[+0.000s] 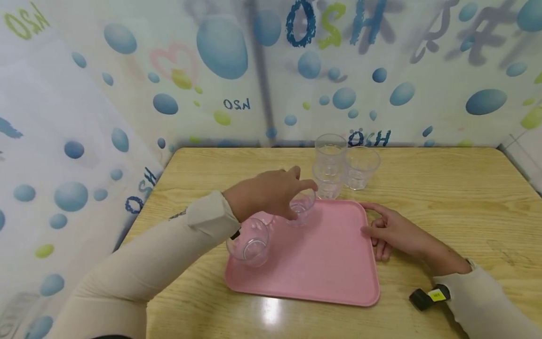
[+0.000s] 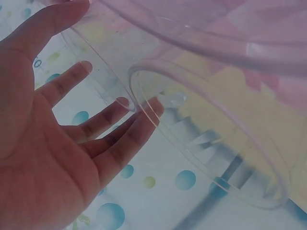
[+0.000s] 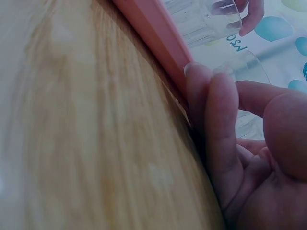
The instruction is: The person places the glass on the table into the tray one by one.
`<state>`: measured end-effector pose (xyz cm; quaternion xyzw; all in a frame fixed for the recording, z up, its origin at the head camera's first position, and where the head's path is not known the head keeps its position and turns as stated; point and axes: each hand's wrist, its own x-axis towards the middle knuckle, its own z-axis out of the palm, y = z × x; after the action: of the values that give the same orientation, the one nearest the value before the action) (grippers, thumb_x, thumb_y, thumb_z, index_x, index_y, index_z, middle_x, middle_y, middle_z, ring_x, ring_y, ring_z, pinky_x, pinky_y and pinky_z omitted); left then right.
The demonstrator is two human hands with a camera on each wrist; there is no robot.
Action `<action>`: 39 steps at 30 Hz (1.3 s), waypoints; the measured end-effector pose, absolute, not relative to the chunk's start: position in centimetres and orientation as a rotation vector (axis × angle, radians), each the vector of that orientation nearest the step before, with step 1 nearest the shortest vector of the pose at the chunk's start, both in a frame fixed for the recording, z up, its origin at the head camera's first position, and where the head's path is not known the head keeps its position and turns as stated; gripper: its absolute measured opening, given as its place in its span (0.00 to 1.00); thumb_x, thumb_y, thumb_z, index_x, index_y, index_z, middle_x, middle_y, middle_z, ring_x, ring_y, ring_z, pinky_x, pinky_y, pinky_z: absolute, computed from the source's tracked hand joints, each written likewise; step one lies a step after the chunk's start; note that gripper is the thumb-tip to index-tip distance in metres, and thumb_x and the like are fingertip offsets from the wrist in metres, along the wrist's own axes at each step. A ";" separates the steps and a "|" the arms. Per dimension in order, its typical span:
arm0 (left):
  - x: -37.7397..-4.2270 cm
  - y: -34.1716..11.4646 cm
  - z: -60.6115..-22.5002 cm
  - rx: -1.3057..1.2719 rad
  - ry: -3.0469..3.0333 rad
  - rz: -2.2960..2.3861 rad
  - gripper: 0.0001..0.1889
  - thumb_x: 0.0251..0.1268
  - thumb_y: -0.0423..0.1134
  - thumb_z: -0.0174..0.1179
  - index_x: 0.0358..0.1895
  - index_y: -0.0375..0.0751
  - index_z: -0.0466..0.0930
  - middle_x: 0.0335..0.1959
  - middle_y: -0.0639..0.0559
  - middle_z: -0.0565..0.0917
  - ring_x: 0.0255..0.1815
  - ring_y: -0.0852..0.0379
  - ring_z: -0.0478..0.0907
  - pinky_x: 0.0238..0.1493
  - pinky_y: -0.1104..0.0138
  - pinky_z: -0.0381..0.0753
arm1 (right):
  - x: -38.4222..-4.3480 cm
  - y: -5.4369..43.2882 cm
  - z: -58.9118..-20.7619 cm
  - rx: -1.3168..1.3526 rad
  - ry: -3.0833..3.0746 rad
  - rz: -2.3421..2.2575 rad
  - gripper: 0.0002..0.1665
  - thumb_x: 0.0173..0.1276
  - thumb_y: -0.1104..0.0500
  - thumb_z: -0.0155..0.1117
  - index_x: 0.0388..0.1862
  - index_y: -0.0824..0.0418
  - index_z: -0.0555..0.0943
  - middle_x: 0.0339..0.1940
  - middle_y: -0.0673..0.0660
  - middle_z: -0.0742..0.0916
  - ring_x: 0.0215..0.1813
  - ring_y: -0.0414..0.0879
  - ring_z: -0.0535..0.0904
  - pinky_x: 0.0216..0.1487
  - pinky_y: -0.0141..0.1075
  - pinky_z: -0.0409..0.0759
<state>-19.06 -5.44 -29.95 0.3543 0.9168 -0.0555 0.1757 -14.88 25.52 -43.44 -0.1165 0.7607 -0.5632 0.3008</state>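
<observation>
My left hand point(image 1: 279, 193) reaches over the far side of the pink tray point(image 1: 322, 263), its thumb and fingers around the rim of a clear glass point(image 1: 301, 212). In the left wrist view the fingers point(image 2: 139, 132) are spread along that glass, with large clear rims close beside them. Another clear glass point(image 1: 250, 247) stands at the tray's left, below my left forearm. At the tray's right edge my right hand point(image 1: 394, 230) holds the rim, thumb over it and index finger along the far corner. The right wrist view shows fingertips point(image 3: 199, 79) right at the pink edge.
Two clear glasses point(image 1: 330, 162) are stacked behind the tray, and a further glass point(image 1: 362, 165) stands to their right. All rest on a light wooden table point(image 1: 457, 202). A white wall point(image 1: 279, 94) with coloured drops rises along the back and left.
</observation>
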 end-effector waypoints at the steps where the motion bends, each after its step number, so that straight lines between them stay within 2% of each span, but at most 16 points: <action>1: -19.0 -5.5 -29.9 1.001 2.598 -0.162 0.41 0.56 0.56 0.72 0.73 0.66 0.63 0.58 0.47 0.70 0.42 0.52 0.76 0.43 0.58 0.81 | -14.9 25.5 -43.4 -0.310 2.022 -1.493 0.46 0.75 0.54 0.60 0.82 0.60 0.46 0.27 0.57 0.81 0.21 0.51 0.85 0.25 0.52 0.84; 4: -19.0 -5.6 -29.8 1.000 2.594 -0.179 0.45 0.55 0.58 0.73 0.75 0.66 0.60 0.60 0.47 0.70 0.44 0.51 0.76 0.46 0.57 0.81 | -14.9 25.4 -43.4 -0.313 2.024 -1.487 0.46 0.75 0.54 0.60 0.82 0.60 0.46 0.27 0.57 0.81 0.21 0.51 0.85 0.25 0.53 0.84; 7: -19.2 -6.0 -29.5 1.030 2.640 -0.203 0.48 0.55 0.63 0.70 0.78 0.66 0.55 0.64 0.48 0.70 0.53 0.50 0.77 0.57 0.53 0.77 | -14.8 25.3 -43.4 -0.311 2.030 -1.480 0.46 0.75 0.54 0.61 0.82 0.59 0.46 0.27 0.57 0.81 0.21 0.51 0.85 0.26 0.53 0.84; 9: -19.2 -6.4 -29.0 1.072 2.709 -0.172 0.47 0.58 0.66 0.66 0.79 0.64 0.54 0.66 0.49 0.70 0.58 0.49 0.76 0.62 0.50 0.73 | -14.7 25.4 -43.5 -0.309 2.035 -1.477 0.47 0.75 0.54 0.61 0.82 0.59 0.46 0.27 0.57 0.81 0.21 0.51 0.85 0.26 0.53 0.84; 11: -19.2 -7.0 -28.5 1.114 2.807 -0.120 0.41 0.64 0.66 0.61 0.77 0.63 0.57 0.66 0.50 0.71 0.61 0.49 0.75 0.63 0.48 0.70 | -14.6 25.5 -43.5 -0.303 2.038 -1.478 0.47 0.75 0.54 0.61 0.82 0.59 0.46 0.28 0.57 0.81 0.21 0.51 0.85 0.25 0.53 0.84; 15: -18.5 -9.0 -27.9 1.166 3.011 0.075 0.28 0.72 0.57 0.56 0.72 0.57 0.68 0.61 0.53 0.77 0.59 0.52 0.76 0.60 0.50 0.72 | -14.5 25.5 -43.4 -0.308 2.031 -1.478 0.47 0.75 0.55 0.61 0.82 0.60 0.45 0.28 0.58 0.81 0.21 0.51 0.85 0.25 0.53 0.84; 19: -17.8 -11.6 -28.8 1.100 3.206 0.430 0.21 0.73 0.48 0.57 0.65 0.51 0.74 0.53 0.52 0.80 0.47 0.54 0.79 0.48 0.57 0.78 | -14.5 25.6 -43.2 -0.302 2.037 -1.466 0.48 0.75 0.54 0.61 0.82 0.61 0.44 0.28 0.59 0.81 0.21 0.51 0.85 0.25 0.52 0.84; 23: -17.4 -14.1 -30.8 0.901 3.323 0.868 0.15 0.73 0.40 0.56 0.59 0.45 0.78 0.43 0.49 0.80 0.34 0.52 0.76 0.33 0.62 0.76 | -14.5 25.7 -42.8 -0.302 2.049 -1.462 0.48 0.75 0.54 0.60 0.82 0.61 0.44 0.28 0.59 0.82 0.20 0.50 0.84 0.25 0.51 0.84; 28: -18.0 -16.5 -33.9 0.548 3.352 1.188 0.12 0.75 0.37 0.52 0.52 0.40 0.82 0.35 0.46 0.79 0.26 0.51 0.73 0.29 0.64 0.73 | -14.6 25.8 -42.8 -0.305 2.056 -1.448 0.47 0.76 0.54 0.59 0.82 0.62 0.44 0.27 0.58 0.82 0.21 0.51 0.84 0.25 0.51 0.84; 33: -19.2 -18.3 -36.0 0.219 3.222 1.202 0.15 0.78 0.42 0.46 0.54 0.44 0.81 0.38 0.45 0.80 0.23 0.52 0.71 0.24 0.61 0.72 | -14.8 25.7 -42.8 -0.296 2.068 -1.444 0.47 0.76 0.53 0.60 0.82 0.60 0.45 0.28 0.59 0.82 0.20 0.51 0.84 0.25 0.51 0.84; 39: -20.3 -19.7 -37.7 0.144 2.924 0.855 0.20 0.79 0.46 0.42 0.64 0.45 0.75 0.50 0.40 0.79 0.34 0.48 0.76 0.34 0.60 0.76 | -14.7 25.3 -42.9 -0.319 2.044 -1.463 0.46 0.76 0.54 0.59 0.82 0.61 0.45 0.27 0.58 0.82 0.20 0.50 0.84 0.24 0.50 0.84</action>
<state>-20.29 -19.70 -37.71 0.0472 0.9578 0.2799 0.0460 -14.75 25.25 -42.86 -0.1200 0.7698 -0.5510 0.2990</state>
